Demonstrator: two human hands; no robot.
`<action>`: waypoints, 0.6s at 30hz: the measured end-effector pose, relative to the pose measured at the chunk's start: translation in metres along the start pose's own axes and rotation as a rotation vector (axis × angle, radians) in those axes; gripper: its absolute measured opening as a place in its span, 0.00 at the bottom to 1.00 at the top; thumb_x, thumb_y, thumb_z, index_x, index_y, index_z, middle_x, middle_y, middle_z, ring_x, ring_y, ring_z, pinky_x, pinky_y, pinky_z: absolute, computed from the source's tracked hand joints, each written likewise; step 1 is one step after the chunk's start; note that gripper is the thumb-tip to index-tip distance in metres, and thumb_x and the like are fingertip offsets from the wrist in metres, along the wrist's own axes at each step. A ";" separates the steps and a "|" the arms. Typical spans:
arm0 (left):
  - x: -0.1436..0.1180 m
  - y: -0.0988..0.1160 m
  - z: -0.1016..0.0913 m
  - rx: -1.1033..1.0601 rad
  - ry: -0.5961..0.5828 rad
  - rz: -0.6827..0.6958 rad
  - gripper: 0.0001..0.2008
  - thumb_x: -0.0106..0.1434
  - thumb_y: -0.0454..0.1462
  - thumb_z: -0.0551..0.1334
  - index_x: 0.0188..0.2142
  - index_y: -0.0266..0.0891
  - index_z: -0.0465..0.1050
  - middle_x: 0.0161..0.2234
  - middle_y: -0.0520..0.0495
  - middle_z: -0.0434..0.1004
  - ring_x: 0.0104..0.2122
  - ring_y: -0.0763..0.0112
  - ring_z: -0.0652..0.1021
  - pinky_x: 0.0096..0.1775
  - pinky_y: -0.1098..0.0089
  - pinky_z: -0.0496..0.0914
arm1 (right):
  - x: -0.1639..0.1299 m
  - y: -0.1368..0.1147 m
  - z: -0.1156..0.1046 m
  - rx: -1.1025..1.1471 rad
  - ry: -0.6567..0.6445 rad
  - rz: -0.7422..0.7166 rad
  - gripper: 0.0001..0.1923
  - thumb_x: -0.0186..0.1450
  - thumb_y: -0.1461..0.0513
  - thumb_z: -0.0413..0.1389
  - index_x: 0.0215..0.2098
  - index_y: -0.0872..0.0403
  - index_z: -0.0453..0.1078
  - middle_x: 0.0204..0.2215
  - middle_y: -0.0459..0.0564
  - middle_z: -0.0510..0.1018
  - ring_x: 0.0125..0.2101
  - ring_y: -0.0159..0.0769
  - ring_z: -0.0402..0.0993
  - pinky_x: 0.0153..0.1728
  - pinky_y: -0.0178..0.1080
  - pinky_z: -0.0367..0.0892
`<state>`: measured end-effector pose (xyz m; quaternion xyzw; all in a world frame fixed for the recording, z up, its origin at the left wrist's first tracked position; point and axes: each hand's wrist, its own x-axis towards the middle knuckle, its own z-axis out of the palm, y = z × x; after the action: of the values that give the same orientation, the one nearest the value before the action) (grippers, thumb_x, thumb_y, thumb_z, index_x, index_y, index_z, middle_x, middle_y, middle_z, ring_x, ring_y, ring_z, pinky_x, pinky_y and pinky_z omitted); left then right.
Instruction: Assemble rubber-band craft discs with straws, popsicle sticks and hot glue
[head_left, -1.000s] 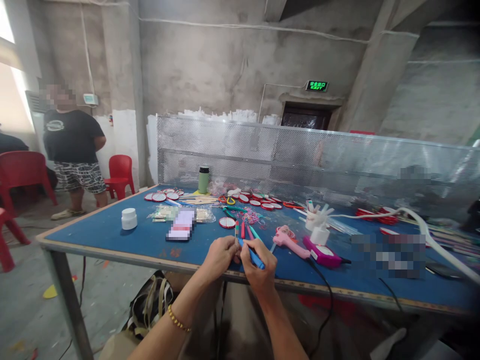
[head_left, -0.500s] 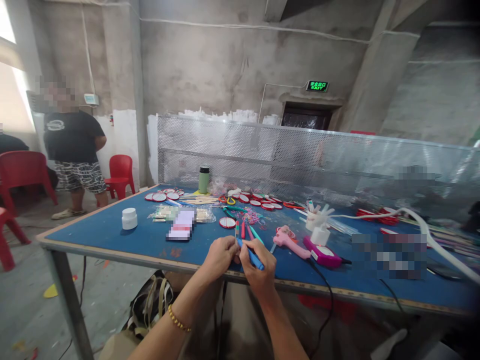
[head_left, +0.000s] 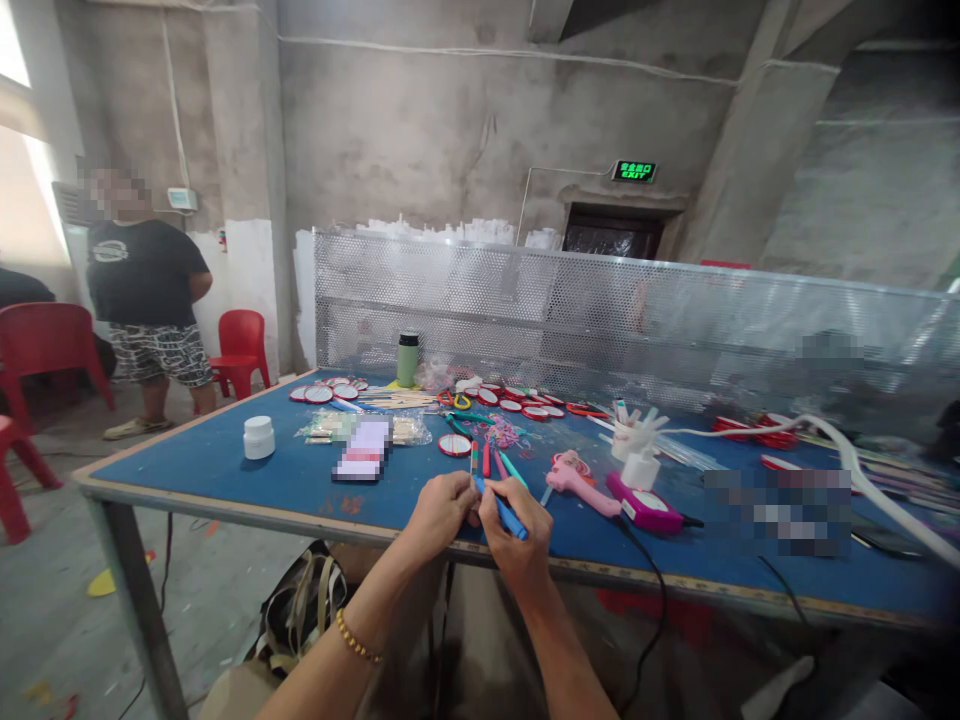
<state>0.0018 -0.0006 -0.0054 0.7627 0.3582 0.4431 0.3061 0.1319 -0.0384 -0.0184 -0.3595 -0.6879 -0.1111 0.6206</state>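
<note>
Near the front edge of a blue tabletop [head_left: 195, 482], a blue marker [head_left: 513, 521] slants in the right hand's [head_left: 525, 525] snug writing grip, pointing toward a colour-banded strip [head_left: 474, 458] that the left hand [head_left: 441, 510] pinches, apparently to steady it. Coloured pens [head_left: 486, 461] lie just beyond, seemingly for easy reach; rightward rests a pink glue gun [head_left: 589, 486].

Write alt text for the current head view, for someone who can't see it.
The right hand holds a blue pen close to a striped stick in the left hand, at the near edge of a blue table. Nearby lie more pens, a pink glue gun and a red-rimmed disc.
</note>
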 end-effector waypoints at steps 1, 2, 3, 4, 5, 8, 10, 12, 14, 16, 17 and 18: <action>0.000 0.000 0.000 0.008 0.001 0.000 0.14 0.61 0.37 0.53 0.20 0.38 0.62 0.18 0.55 0.68 0.22 0.75 0.68 0.26 0.74 0.55 | 0.000 0.000 0.000 0.001 -0.005 0.001 0.05 0.65 0.66 0.53 0.34 0.53 0.70 0.26 0.46 0.73 0.27 0.32 0.71 0.32 0.36 0.66; 0.000 0.000 0.000 0.007 -0.002 0.001 0.13 0.61 0.38 0.53 0.20 0.38 0.62 0.19 0.55 0.68 0.22 0.74 0.68 0.27 0.74 0.55 | 0.000 0.000 0.000 0.004 -0.005 0.003 0.05 0.65 0.66 0.53 0.34 0.53 0.70 0.26 0.46 0.73 0.27 0.32 0.71 0.32 0.36 0.66; 0.001 -0.001 0.000 -0.004 -0.007 -0.001 0.13 0.61 0.38 0.53 0.20 0.38 0.63 0.19 0.55 0.68 0.23 0.74 0.68 0.27 0.74 0.56 | 0.000 0.000 0.001 0.007 0.002 0.004 0.05 0.65 0.67 0.53 0.34 0.53 0.70 0.26 0.46 0.73 0.27 0.32 0.71 0.32 0.36 0.66; 0.001 -0.001 0.000 -0.018 -0.012 -0.003 0.13 0.61 0.38 0.53 0.21 0.38 0.63 0.19 0.55 0.68 0.23 0.74 0.68 0.27 0.74 0.56 | 0.000 0.001 0.001 0.010 0.012 0.004 0.05 0.65 0.67 0.53 0.33 0.53 0.70 0.26 0.46 0.73 0.27 0.32 0.70 0.32 0.36 0.66; 0.001 -0.001 0.000 -0.031 -0.016 -0.004 0.14 0.61 0.39 0.53 0.21 0.38 0.63 0.19 0.55 0.69 0.23 0.74 0.69 0.28 0.74 0.57 | 0.000 0.001 0.001 0.012 0.019 0.005 0.05 0.65 0.67 0.54 0.33 0.53 0.70 0.26 0.46 0.73 0.27 0.32 0.70 0.32 0.36 0.66; 0.001 -0.002 0.000 -0.027 -0.010 0.000 0.14 0.62 0.39 0.53 0.20 0.38 0.63 0.19 0.55 0.68 0.23 0.74 0.68 0.27 0.74 0.57 | -0.001 0.001 0.001 0.004 0.017 0.000 0.04 0.64 0.67 0.54 0.34 0.53 0.70 0.26 0.46 0.73 0.27 0.33 0.70 0.33 0.36 0.66; 0.001 -0.002 0.001 -0.011 -0.007 0.006 0.14 0.62 0.39 0.53 0.20 0.38 0.63 0.19 0.55 0.68 0.22 0.74 0.68 0.27 0.74 0.56 | -0.001 0.002 0.001 -0.002 0.013 0.004 0.04 0.65 0.67 0.53 0.34 0.53 0.70 0.26 0.46 0.73 0.27 0.33 0.70 0.32 0.36 0.66; 0.001 -0.002 0.001 -0.007 -0.009 0.007 0.14 0.62 0.39 0.53 0.20 0.38 0.63 0.19 0.55 0.69 0.23 0.75 0.68 0.27 0.74 0.56 | -0.001 0.002 0.001 -0.003 0.013 0.008 0.04 0.65 0.67 0.53 0.34 0.53 0.70 0.26 0.46 0.73 0.27 0.33 0.70 0.32 0.36 0.66; 0.001 -0.001 0.000 0.002 -0.007 0.003 0.14 0.62 0.39 0.53 0.20 0.38 0.63 0.19 0.55 0.69 0.23 0.75 0.68 0.27 0.74 0.56 | -0.001 0.001 0.001 -0.001 0.003 0.015 0.04 0.65 0.67 0.53 0.34 0.53 0.70 0.26 0.46 0.73 0.27 0.33 0.71 0.32 0.36 0.66; 0.000 -0.001 0.000 0.010 -0.003 -0.001 0.14 0.62 0.39 0.53 0.20 0.38 0.63 0.19 0.55 0.69 0.23 0.74 0.69 0.27 0.74 0.55 | -0.001 0.001 0.001 -0.005 0.002 0.014 0.04 0.65 0.67 0.53 0.34 0.53 0.70 0.26 0.46 0.73 0.27 0.33 0.71 0.32 0.36 0.66; 0.000 0.000 0.000 0.006 -0.004 0.000 0.14 0.62 0.39 0.53 0.21 0.38 0.63 0.19 0.55 0.70 0.23 0.74 0.69 0.27 0.74 0.56 | -0.001 0.001 0.002 -0.008 0.009 0.012 0.05 0.65 0.67 0.53 0.33 0.54 0.70 0.26 0.46 0.73 0.27 0.33 0.71 0.32 0.36 0.66; 0.000 0.000 0.000 -0.004 -0.008 0.000 0.14 0.62 0.39 0.53 0.21 0.38 0.63 0.19 0.55 0.70 0.23 0.74 0.69 0.27 0.74 0.56 | -0.001 0.001 0.002 -0.010 0.020 0.008 0.05 0.65 0.67 0.53 0.33 0.54 0.70 0.25 0.46 0.73 0.27 0.32 0.70 0.32 0.35 0.66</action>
<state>0.0021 -0.0002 -0.0056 0.7640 0.3560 0.4406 0.3089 0.1313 -0.0370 -0.0195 -0.3644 -0.6797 -0.1156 0.6259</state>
